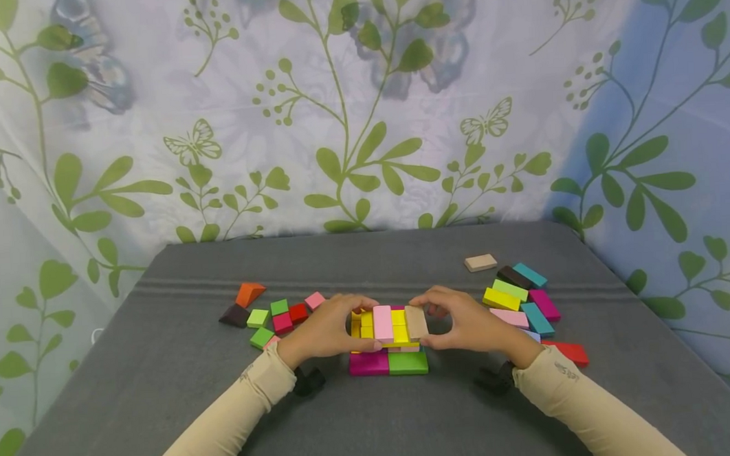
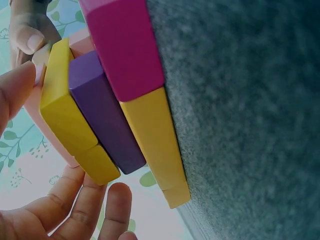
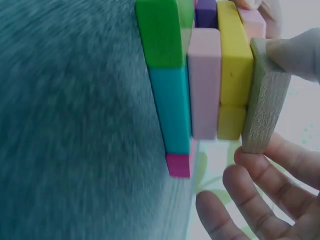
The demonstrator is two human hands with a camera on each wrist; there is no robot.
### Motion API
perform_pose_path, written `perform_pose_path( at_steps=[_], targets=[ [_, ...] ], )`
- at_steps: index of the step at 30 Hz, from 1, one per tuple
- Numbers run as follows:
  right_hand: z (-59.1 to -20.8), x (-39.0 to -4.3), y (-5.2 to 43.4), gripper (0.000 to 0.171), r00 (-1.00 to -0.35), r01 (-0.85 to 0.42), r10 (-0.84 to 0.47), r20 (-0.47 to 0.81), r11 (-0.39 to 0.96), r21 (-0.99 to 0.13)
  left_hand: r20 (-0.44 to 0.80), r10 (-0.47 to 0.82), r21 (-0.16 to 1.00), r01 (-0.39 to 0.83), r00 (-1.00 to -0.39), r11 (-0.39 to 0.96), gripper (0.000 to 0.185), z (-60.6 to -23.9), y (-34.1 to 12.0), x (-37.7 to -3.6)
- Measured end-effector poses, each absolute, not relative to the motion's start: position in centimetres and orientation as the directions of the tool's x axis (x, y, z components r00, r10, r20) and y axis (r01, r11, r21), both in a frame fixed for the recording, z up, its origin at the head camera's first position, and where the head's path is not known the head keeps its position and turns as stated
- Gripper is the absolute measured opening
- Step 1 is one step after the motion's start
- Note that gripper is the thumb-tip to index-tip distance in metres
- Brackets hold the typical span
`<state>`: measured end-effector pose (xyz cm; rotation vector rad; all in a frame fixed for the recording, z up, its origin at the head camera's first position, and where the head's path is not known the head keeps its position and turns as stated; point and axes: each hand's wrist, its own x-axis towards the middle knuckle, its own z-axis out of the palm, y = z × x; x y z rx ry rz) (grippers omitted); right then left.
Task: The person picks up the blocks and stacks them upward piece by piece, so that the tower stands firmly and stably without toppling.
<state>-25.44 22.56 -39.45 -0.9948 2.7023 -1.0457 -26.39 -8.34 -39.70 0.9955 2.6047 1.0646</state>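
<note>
I'm stacking: my right hand (image 1: 469, 324) is pinching the tan block (image 1: 416, 322) on top of the stack (image 1: 387, 344) at table centre; my left hand (image 1: 327, 328) is cupping the stack's side, fingers loosely curled. Next, probably squaring the block flush beside the pink block (image 1: 382, 323).

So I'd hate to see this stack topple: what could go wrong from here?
The tan block on top overhangs the yellow blocks beneath, pinched by the right hand; let go, it might tip off. The left hand presses the stack from the other side, so an uneven squeeze could slide the layers apart. The loose blocks lie close by the right wrist and could get knocked.
</note>
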Motion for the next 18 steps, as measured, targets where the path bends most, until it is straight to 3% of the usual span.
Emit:
perform_pose_path(
  at_steps=[9,18],
  targets=[
    [-40.0,-26.2,20.9,0.056,-0.746,-0.561,-0.646,0.162,0.479,-0.675,0.111,0.640,0.665,0.535,-0.760,0.520,0.064,-39.6,-8.3,-26.4],
    [-40.3,-26.2,20.4,0.053,-0.745,-0.554,-0.642,0.181,0.446,-0.703,0.111,0.638,0.664,0.535,-0.762,0.522,0.065,-39.6,-8.4,-26.4]
  ],
)
